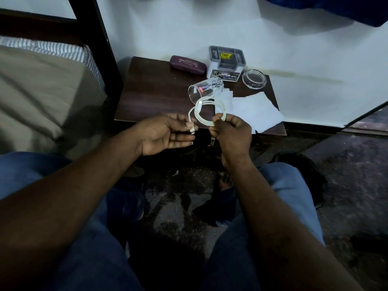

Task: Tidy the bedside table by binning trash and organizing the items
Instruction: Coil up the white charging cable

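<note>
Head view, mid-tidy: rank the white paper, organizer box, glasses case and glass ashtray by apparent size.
1. white paper: largest, though it also lies nearest the camera.
2. organizer box.
3. glasses case and glass ashtray: too close to rank; the case is longer, the ashtray rounder.

A white cable (223,110), wound in a loose coil, is held at frame centre over the bedside table's (151,97) near edge. Behind it lie a tipped clear glass (201,91), white paper (256,114), purple case (188,64), grey organizer (226,61) and glass dish (254,79).
</note>
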